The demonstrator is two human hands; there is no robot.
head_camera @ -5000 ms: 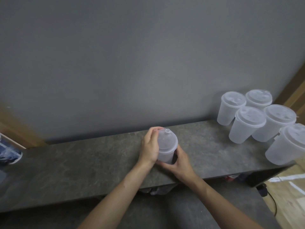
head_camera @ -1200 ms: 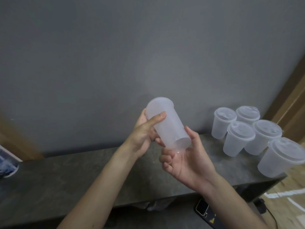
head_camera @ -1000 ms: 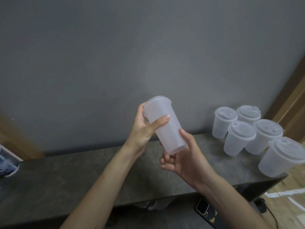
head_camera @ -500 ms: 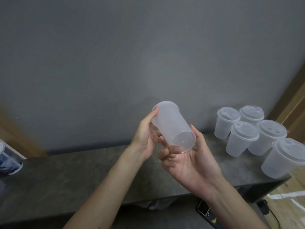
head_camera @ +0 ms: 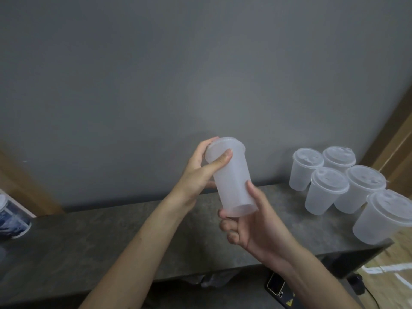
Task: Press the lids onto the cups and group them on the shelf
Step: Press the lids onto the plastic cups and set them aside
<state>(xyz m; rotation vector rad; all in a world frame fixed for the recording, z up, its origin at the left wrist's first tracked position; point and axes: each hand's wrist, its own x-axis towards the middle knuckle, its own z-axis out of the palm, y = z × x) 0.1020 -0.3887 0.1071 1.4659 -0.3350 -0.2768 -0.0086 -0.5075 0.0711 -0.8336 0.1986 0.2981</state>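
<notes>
1. Five lidded cups stand grouped at the right end of the shelf, touching or just beside one another.
2. One more cup is held in the air above the shelf. It is tilted, with its lid away from the person and its base toward them.
3. The left hand grips the top, thumb laid across the lid's edge and fingers curled behind it. The right hand holds the base, thumb up the wall and fingers curled beneath.
4. The step in hand looks like seating or checking the lid on this sixth cup. Whether the rim is snapped down all round cannot be told.
5. The next move likely calls for a firm press round any loose edge. The cup then needs righting and setting beside the group without knocking the nearest one, which stands close to the shelf's front edge.
</notes>
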